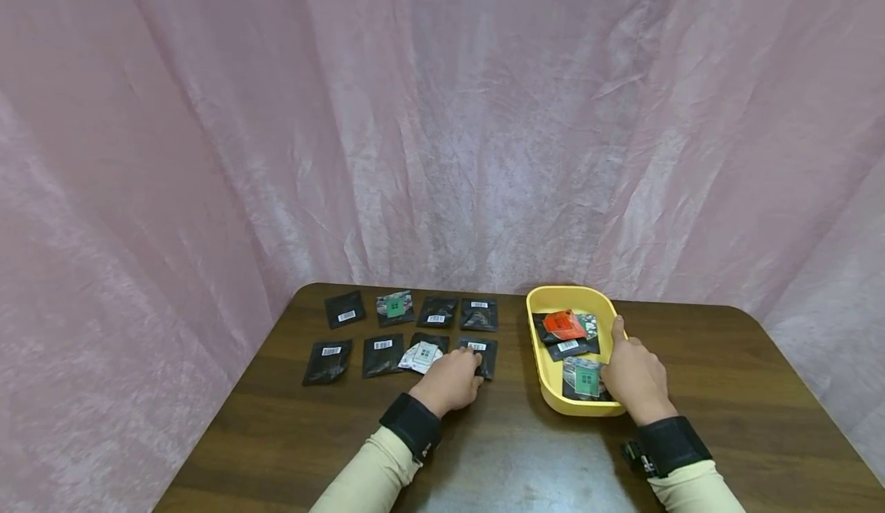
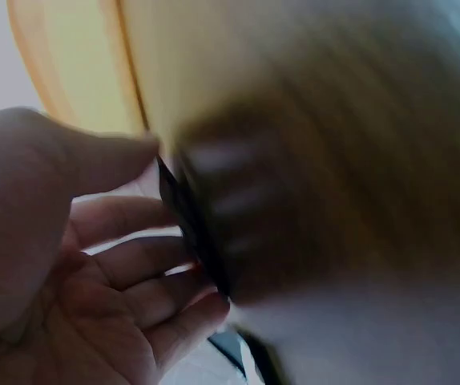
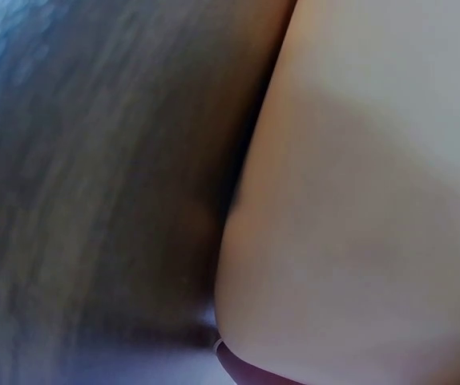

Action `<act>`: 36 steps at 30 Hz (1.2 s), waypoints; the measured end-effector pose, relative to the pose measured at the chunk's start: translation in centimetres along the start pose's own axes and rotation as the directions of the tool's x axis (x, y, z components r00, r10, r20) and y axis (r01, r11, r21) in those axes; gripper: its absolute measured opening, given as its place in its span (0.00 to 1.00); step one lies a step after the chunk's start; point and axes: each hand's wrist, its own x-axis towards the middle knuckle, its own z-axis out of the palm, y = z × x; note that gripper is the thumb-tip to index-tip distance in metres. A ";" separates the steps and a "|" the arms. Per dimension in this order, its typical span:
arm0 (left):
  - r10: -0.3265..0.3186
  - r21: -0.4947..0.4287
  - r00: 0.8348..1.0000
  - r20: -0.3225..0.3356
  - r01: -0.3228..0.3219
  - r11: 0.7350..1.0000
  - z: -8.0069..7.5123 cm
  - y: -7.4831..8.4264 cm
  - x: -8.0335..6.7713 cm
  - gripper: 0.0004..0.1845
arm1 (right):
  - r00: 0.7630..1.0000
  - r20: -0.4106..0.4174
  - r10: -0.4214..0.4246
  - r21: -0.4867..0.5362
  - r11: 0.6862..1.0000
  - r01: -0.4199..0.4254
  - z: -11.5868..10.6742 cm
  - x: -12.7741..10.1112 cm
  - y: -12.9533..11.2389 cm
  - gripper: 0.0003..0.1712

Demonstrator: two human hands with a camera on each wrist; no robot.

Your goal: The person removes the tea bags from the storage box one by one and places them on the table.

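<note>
In the head view, my left hand (image 1: 451,381) is over the black sachet (image 1: 487,355) at the right end of the front row. Seen nearly edge-on in the left wrist view, a dark sachet (image 2: 194,228) sits between my thumb and bent fingertips, close to the table. With my right hand (image 1: 638,378) I grip the right wall of a yellow basket (image 1: 541,375), one finger stretched along the rim. Inside the basket lie an orange sachet (image 1: 563,325), a green-labelled sachet (image 1: 586,378) and dark ones. Skin fills much of the right wrist view, hiding the grip.
Left of the basket, black sachets form two rows on the brown wooden table (image 1: 518,444). A white packet (image 1: 420,356) overlaps a black sachet beside my left hand. A green-labelled sachet (image 1: 395,308) lies in the back row. A pink curtain (image 1: 442,152) hangs behind the table.
</note>
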 end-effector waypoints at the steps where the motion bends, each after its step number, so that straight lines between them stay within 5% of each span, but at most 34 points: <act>1: 0.002 -0.010 1.000 0.010 -0.002 1.000 0.0 0.1 0.0 0.19 | 1.000 0.000 0.003 -0.001 1.000 -0.003 0.0 0.0 0.0 0.56; 11: 0.014 -0.041 0.999 0.050 -0.012 0.999 -0.1 0.2 -0.1 0.28 | 1.000 0.001 0.001 0.001 1.000 -0.001 0.1 0.0 0.2 0.56; 26: 0.024 -0.008 0.997 -0.071 -0.025 1.000 0.4 -0.2 0.5 0.21 | 1.000 -0.009 -0.012 -0.006 1.000 0.012 0.0 -0.1 0.2 0.56; 36: -0.001 -0.074 0.995 -0.102 -0.007 0.997 0.4 -0.2 0.1 0.30 | 1.000 0.002 -0.012 -0.002 1.000 0.012 -0.2 -0.2 0.1 0.56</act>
